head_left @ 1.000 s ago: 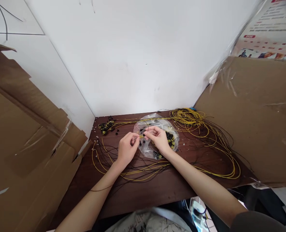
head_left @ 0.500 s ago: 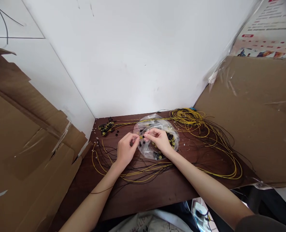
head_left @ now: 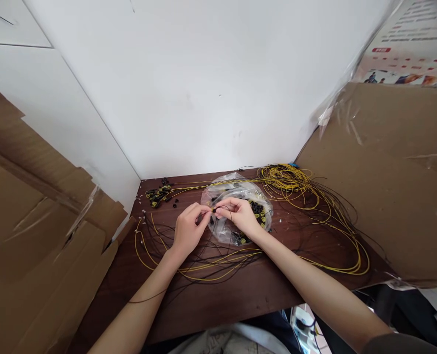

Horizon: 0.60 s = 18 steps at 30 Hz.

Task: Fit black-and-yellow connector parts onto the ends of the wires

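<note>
Sm. blk part (head_left: 214, 210) btwn L hand (head_left: 189, 227) & R hand (head_left: 242, 216), both pinching it.

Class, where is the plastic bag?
In the head view, the plastic bag lies near centre, partly hidden by the right hand, left of the yellow wire coil.

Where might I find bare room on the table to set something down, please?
Between the forearms, the dark brown tabletop shows a bare front strip, bordered by its near edge and thin yellow and black wires. It is crowded around the clear plastic bag near the left hand and right hand, and at the coiled yellow wire.
</note>
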### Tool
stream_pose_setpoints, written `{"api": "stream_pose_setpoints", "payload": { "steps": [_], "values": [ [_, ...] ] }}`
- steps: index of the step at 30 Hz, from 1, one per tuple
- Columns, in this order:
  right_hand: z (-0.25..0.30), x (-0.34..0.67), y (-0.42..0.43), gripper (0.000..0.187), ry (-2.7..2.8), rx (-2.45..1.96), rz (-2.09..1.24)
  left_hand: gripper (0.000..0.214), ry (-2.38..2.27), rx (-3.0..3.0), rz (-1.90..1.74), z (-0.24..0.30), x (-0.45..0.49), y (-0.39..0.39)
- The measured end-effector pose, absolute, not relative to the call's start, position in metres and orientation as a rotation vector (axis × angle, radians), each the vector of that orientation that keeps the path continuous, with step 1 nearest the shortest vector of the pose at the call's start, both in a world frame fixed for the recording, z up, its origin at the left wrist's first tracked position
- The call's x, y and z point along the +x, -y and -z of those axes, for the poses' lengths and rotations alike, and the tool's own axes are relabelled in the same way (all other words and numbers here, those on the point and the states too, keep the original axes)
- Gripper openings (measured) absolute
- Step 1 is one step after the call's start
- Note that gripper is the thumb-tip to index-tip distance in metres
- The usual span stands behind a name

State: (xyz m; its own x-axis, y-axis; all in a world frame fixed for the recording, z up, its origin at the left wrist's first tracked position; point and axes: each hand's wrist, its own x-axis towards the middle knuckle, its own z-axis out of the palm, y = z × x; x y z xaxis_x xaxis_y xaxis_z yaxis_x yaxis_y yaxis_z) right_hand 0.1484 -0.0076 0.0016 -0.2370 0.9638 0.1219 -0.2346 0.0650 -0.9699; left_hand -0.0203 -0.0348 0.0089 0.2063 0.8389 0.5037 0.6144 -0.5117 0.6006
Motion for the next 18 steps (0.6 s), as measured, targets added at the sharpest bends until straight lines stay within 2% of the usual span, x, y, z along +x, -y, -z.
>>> {"api": "stream_pose_setpoints", "payload": {
  "steps": [18],
  "values": [
    [-0.0073,0.1528,0.0109,0.028,1.260,-0.904,-1.281,0.012,-1.393,2.235,-1.307,-0.0083,-0.0207,0.0337]
  ]
}}
